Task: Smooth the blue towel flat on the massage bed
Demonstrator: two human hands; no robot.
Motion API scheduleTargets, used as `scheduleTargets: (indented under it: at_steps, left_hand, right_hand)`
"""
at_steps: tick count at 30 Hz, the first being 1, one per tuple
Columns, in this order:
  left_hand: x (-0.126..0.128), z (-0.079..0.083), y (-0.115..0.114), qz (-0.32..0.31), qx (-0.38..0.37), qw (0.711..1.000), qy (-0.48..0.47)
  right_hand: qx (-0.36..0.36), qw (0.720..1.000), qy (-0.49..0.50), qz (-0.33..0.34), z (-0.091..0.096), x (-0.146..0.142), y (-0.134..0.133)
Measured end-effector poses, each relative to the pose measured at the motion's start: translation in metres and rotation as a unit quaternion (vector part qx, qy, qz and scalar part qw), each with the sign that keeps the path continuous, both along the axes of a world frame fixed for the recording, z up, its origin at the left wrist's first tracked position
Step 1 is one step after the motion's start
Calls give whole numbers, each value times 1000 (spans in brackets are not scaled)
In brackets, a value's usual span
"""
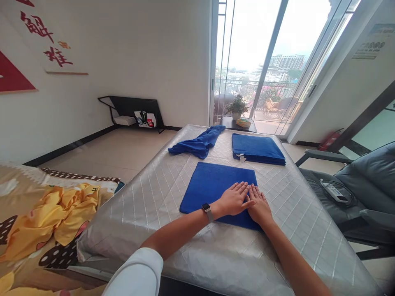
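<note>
A blue towel (210,185) lies spread flat on the plastic-covered mattress (154,205). My left hand (236,199), with a watch on its wrist, rests palm down on the towel's right part, fingers stretched out. Beside it my right hand (258,204) also lies flat, on the towel's right edge; the fingers of both hands nearly meet. Farther back on the mattress sits a stack of folded blue towels (258,148) with a white tag at its near edge. To the left of that stack is a crumpled blue towel (200,142).
A grey armchair (364,189) holding a white power strip (333,191) stands at the right. Yellow patterned bedding (52,213) lies at the left. Beyond the mattress, a small table (226,122) carries a potted plant (237,107) before the glass doors.
</note>
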State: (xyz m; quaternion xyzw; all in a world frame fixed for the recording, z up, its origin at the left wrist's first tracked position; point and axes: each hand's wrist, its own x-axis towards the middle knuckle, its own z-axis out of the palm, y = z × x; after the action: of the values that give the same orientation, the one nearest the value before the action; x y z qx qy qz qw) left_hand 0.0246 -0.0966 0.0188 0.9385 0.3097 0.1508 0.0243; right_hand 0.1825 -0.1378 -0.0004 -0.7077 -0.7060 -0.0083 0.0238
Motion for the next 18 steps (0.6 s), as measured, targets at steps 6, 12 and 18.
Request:
scheduleTargets:
  at_steps: [6, 12, 18]
  left_hand:
    - [-1, -12, 6, 37, -43, 998, 18]
    - [-93, -11, 17, 131, -81, 987, 43]
    - [-161, -16, 6, 211, -91, 972, 49]
  right_hand:
    - [3, 1000, 7, -4, 1, -1, 1]
    - [0, 1000, 19, -11, 1, -1, 2]
    - [-3, 1000, 8, -13, 1, -2, 2]
